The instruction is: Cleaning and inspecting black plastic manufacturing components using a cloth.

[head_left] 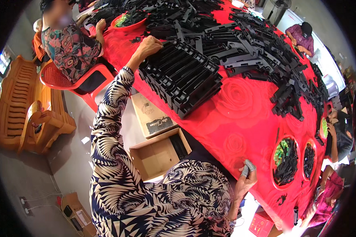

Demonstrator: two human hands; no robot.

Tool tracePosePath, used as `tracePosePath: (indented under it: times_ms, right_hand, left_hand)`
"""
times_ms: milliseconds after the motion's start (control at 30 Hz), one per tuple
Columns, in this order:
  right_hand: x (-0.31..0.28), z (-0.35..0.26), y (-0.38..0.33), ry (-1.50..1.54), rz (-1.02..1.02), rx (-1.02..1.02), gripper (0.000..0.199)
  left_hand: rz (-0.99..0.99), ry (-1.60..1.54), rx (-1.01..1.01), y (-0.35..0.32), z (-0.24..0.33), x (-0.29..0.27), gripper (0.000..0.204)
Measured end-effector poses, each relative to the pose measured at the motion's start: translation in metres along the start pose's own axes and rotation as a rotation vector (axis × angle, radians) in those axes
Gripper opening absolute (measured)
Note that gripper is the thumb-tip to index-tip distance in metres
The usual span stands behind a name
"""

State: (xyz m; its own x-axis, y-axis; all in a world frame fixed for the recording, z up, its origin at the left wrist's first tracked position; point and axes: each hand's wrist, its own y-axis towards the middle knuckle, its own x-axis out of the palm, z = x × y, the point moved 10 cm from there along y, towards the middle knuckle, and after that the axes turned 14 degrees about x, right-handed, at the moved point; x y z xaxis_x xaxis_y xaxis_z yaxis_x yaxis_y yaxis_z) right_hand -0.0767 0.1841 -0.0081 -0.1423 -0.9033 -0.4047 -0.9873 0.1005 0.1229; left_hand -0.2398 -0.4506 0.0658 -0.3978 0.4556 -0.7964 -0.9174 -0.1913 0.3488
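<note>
A neat stack of long black plastic strips (182, 75) stands on the red-covered table in front of me. My left hand (149, 47) reaches out to its far left corner, fingers pressed together against the end of a top strip. The fingertips are partly hidden, so how firmly they grip is unclear. Nearer me, by the table's front edge, my right hand (246, 181) is raised with nothing in it. Grey wrapping covers some of its fingertips, and those fingers are partly stretched out.
Loose black strips (257, 51) pile across the table's far side. Red basins (274, 173) with small black and green pieces stand at the right. Below the edge lie an open cardboard box (150, 160) and a closed carton (148, 112). Several people sit around the table.
</note>
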Motion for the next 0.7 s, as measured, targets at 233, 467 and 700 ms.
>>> tracePosePath:
  times_ms: [233,467,700]
  right_hand:
    - [-0.009,-0.003,-0.005,0.007,0.062,-0.074,0.028]
    - [-0.005,-0.003,-0.001,-0.019,0.071,-0.085,0.041]
    - [-0.008,-0.013,0.004,0.102,0.026,-0.101,0.041]
  left_hand:
    - [-0.04,-0.032,0.066,-0.006,0.025,-0.003,0.027]
    - [0.084,0.3,0.186,-0.019,0.083,-0.047,0.039]
    - [0.212,-0.19,0.394,-0.09,0.234,-0.032,0.023]
